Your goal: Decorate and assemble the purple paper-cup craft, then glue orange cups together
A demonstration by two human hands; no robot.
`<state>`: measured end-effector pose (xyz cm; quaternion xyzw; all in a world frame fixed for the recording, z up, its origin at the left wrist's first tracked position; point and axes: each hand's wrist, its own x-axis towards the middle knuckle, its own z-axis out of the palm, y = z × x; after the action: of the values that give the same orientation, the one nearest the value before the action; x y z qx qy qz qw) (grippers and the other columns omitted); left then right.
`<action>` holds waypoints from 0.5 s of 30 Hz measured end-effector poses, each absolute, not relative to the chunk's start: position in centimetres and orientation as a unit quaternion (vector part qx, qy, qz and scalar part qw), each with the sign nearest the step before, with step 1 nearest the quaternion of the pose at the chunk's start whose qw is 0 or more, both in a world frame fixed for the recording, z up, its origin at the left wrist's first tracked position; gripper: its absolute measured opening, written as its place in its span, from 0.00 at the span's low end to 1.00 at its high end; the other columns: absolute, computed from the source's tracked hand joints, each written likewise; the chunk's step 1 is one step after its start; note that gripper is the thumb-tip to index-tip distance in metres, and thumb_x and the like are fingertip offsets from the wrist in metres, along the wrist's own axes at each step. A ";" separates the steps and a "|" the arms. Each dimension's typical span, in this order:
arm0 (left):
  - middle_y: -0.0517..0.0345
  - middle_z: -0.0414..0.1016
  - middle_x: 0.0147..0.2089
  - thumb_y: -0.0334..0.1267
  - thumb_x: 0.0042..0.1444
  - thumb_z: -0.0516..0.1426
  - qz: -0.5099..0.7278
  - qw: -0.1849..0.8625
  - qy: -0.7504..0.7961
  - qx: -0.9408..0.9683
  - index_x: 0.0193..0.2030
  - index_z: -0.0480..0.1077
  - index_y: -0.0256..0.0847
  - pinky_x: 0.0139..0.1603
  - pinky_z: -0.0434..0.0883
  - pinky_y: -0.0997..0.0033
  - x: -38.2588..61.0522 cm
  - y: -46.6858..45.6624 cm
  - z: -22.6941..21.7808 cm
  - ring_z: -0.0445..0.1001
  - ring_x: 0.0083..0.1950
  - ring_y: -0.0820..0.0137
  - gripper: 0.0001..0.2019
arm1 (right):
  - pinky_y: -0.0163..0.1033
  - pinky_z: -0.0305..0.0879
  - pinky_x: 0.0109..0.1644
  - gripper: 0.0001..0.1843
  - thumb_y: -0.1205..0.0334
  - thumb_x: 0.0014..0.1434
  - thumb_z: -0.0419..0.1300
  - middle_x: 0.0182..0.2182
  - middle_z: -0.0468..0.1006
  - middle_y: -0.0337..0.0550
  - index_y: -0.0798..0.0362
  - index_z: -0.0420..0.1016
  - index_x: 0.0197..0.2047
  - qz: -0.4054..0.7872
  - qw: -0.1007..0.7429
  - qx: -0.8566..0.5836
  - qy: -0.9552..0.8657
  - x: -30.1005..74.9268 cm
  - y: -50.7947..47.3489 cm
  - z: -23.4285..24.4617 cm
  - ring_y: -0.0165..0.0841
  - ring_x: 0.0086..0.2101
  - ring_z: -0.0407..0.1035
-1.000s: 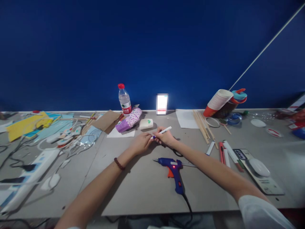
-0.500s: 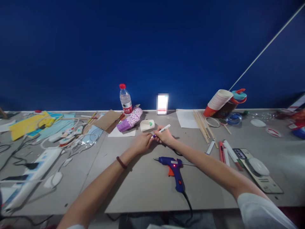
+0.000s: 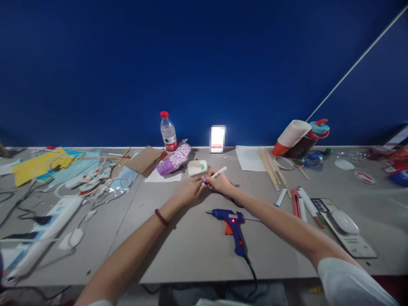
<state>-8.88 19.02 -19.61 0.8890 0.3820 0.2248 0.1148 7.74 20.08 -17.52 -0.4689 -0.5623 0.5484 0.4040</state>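
My right hand (image 3: 219, 182) grips a white marker (image 3: 219, 172) with a purple tip end, angled down toward my left fingers. Right beside it, my left hand (image 3: 192, 190) has its fingers closed at the marker's tip; whatever they pinch is hidden. Just behind both hands lies a white paper cup (image 3: 195, 168) with a green mark, on its side. Farther left, purple patterned paper cups (image 3: 174, 162) rest on a white sheet (image 3: 153, 177). Nearer to me is a blue glue gun (image 3: 236, 231) with an orange trigger and a lit red light.
A water bottle (image 3: 168, 135) and cardboard (image 3: 145, 160) stand back left. A power strip (image 3: 47, 236) and cables crowd the left. On the right are wooden sticks (image 3: 269, 169), stacked paper cups (image 3: 292, 134), markers (image 3: 307, 202) and a phone (image 3: 357, 244) under a white mouse (image 3: 345, 222).
The marker's rear end has shifted slightly left and down with my right hand. Both hands stay together in nearly the same place.
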 end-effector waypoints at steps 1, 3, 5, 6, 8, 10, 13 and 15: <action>0.49 0.75 0.41 0.41 0.66 0.45 0.223 0.117 0.384 0.888 0.44 0.72 0.39 0.45 0.71 0.63 -8.8 19.0 -19.5 0.74 0.43 0.62 0.15 | 0.29 0.53 0.17 0.13 0.61 0.46 0.61 0.11 0.67 0.32 0.51 0.59 0.19 0.543 0.398 -0.465 -0.576 8.0 20.1 -17.1 0.25 0.14 0.60; 0.49 0.74 0.39 0.42 0.66 0.45 0.207 0.112 0.389 0.891 0.44 0.71 0.39 0.43 0.70 0.63 -8.7 18.9 -19.1 0.74 0.41 0.62 0.16 | 0.30 0.57 0.19 0.12 0.60 0.47 0.60 0.12 0.67 0.33 0.51 0.61 0.18 0.532 0.384 -0.457 -0.600 8.6 20.6 -16.1 0.26 0.16 0.62; 0.49 0.73 0.37 0.44 0.66 0.46 0.190 0.101 0.378 0.901 0.42 0.71 0.38 0.41 0.70 0.63 -8.7 18.7 -18.7 0.73 0.39 0.61 0.16 | 0.31 0.58 0.21 0.14 0.60 0.50 0.57 0.12 0.66 0.34 0.52 0.62 0.16 0.527 0.383 -0.453 -0.609 9.2 21.6 -15.0 0.26 0.16 0.62; 0.49 0.73 0.37 0.44 0.65 0.46 0.184 0.097 0.364 0.908 0.41 0.70 0.38 0.41 0.70 0.63 -8.6 18.6 -18.6 0.73 0.40 0.61 0.15 | 0.31 0.59 0.22 0.14 0.61 0.51 0.55 0.13 0.66 0.35 0.52 0.62 0.16 0.526 0.388 -0.449 -0.609 9.5 22.2 -14.4 0.26 0.17 0.62; 0.49 0.73 0.38 0.44 0.65 0.48 0.183 0.092 0.335 0.920 0.39 0.69 0.39 0.43 0.70 0.63 -8.6 18.4 -18.5 0.73 0.42 0.62 0.13 | 0.32 0.63 0.26 0.11 0.63 0.51 0.52 0.17 0.70 0.37 0.52 0.64 0.18 0.528 0.407 -0.436 -0.605 10.0 23.5 -13.4 0.28 0.20 0.65; 0.50 0.73 0.40 0.43 0.64 0.48 0.192 0.088 0.320 0.924 0.37 0.67 0.41 0.45 0.70 0.64 -8.6 18.4 -18.7 0.73 0.44 0.63 0.11 | 0.33 0.64 0.27 0.06 0.66 0.50 0.51 0.21 0.73 0.38 0.52 0.67 0.24 0.522 0.410 -0.433 -0.610 10.5 24.6 -12.7 0.29 0.21 0.67; 0.50 0.74 0.39 0.40 0.64 0.49 0.209 0.076 0.320 0.921 0.37 0.66 0.41 0.45 0.70 0.64 -8.6 18.6 -19.4 0.73 0.44 0.64 0.09 | 0.33 0.58 0.22 0.07 0.69 0.48 0.54 0.22 0.73 0.36 0.51 0.70 0.32 0.438 0.369 -0.474 -0.669 11.1 25.6 -12.9 0.28 0.18 0.62; 0.51 0.74 0.38 0.38 0.64 0.48 0.227 0.067 0.318 0.918 0.37 0.66 0.41 0.44 0.70 0.65 -8.6 18.8 -19.8 0.74 0.43 0.65 0.08 | 0.33 0.55 0.22 0.12 0.71 0.46 0.56 0.23 0.73 0.36 0.50 0.71 0.36 0.349 0.335 -0.506 -0.714 11.5 25.9 -13.8 0.29 0.20 0.62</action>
<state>-8.63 18.77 -19.78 0.9182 0.3178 0.2269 0.0669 11.53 25.88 -13.80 -0.5062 -0.7139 0.3488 0.3352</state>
